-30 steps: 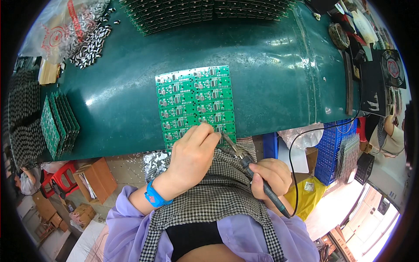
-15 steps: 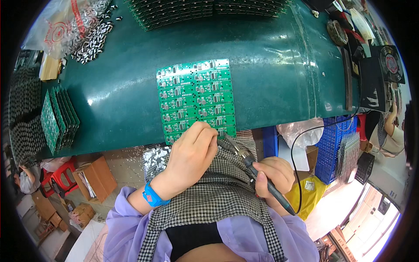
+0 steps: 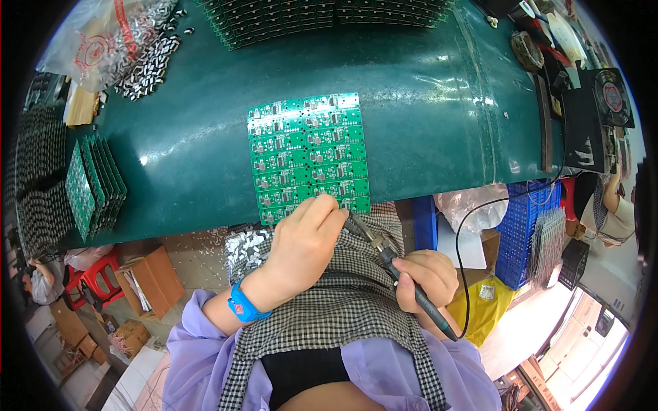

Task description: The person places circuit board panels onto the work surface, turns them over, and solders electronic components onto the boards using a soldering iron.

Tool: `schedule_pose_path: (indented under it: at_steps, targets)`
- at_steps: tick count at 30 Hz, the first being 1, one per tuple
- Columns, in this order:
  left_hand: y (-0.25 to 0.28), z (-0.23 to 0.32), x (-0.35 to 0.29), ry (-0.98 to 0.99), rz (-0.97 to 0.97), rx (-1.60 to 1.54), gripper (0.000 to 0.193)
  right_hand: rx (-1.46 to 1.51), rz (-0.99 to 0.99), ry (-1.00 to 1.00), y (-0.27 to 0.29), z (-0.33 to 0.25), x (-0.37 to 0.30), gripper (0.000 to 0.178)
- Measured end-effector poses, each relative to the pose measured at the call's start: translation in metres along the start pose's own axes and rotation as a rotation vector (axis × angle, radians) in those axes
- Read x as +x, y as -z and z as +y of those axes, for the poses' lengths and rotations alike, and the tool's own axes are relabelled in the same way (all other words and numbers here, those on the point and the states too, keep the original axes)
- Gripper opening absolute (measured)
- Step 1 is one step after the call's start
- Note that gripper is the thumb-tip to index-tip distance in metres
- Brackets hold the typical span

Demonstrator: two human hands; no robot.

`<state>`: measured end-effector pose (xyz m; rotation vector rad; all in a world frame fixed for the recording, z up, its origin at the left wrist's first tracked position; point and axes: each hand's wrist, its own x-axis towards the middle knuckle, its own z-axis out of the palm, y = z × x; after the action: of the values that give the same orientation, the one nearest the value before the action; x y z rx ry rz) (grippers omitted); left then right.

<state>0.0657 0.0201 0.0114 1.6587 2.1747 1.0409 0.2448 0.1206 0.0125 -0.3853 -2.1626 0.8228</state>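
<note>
A green circuit board panel [image 3: 277,144], divided into rows of small identical boards, lies flat at the near edge of the bench. My left hand [image 3: 305,240] rests over its near edge with thumb and fingers pinched together; whatever they hold is hidden. On that wrist is a blue band [image 3: 243,307]. My right hand [image 3: 432,274] is closed round the handle of a soldering iron [image 3: 430,308]. The iron slants up and left, its tip close to my left fingertips at the panel's near right corner; I cannot tell whether it touches.
Upright stacks of boards [image 3: 96,185] stand at the left, with more boards [image 3: 274,24] along the far edge. Small metal parts [image 3: 147,72] spill from a plastic bag [image 3: 89,51] at far left. A fan [image 3: 612,98] sits at right; the iron's black cable [image 3: 460,253] loops beside blue crates [image 3: 517,233].
My left hand has shifted slightly down and to the right, still pinched. The soldering iron, in my right hand, has moved a little left and down.
</note>
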Motion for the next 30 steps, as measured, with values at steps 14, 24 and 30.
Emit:
schedule_pose_path:
  at_steps: [14,24,30]
  targets:
    - [0.125,-0.073,-0.005,0.417,0.589,0.359,0.003,0.02,0.069,-0.091,-0.008,-0.007,0.02,0.023]
    - [0.061,-0.082,0.057,0.157,0.328,-0.035,0.01,0.012,-0.052,-0.266,-0.056,-0.001,0.091,0.024]
    - [0.05,-0.086,0.064,0.275,0.302,-0.105,0.012,0.025,-0.051,-0.183,-0.071,0.009,0.106,0.018]
